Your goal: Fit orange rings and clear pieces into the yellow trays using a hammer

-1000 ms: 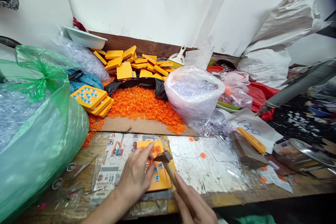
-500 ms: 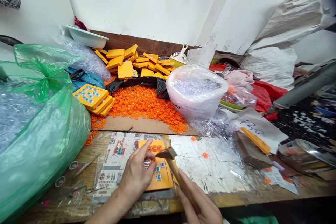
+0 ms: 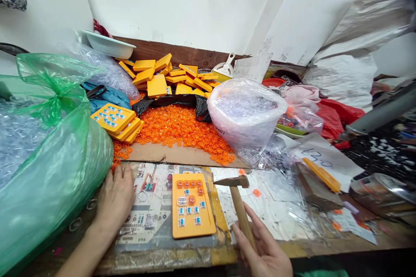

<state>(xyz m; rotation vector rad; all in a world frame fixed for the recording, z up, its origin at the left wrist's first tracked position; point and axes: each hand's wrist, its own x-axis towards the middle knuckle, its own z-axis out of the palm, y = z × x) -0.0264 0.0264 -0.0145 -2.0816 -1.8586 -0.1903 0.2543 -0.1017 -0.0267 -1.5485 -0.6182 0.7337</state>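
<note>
The only writing I can read is a handwritten blue "130" on the white paper sheet (image 3: 320, 158) at the right; the printed mat (image 3: 147, 207) under the work shows small coloured pictures, but its text is too small for me to make out.

My right hand (image 3: 266, 251) is clenched around the wooden handle of a small hammer (image 3: 238, 199), whose head hangs just right of the orange plate (image 3: 192, 205), not touching it. That plate lies flat on the mat, near the table's front edge, with orange caps in its top rows and blue pieces below. My left hand (image 3: 115, 201) rests palm down on the wooden table (image 3: 325, 246), fingers loose and spread, holding nothing, beside the big green bag (image 3: 52, 156).

Behind the plate a heap of loose orange rings (image 3: 182, 132) covers a cardboard sheet. A stack of filled plates (image 3: 115, 121) sits left of it, and blank orange plates (image 3: 165, 78) pile up against the white wall. A clear bag of transparent pieces (image 3: 243, 114) stands to the right. The bench is cluttered with plastic film.
</note>
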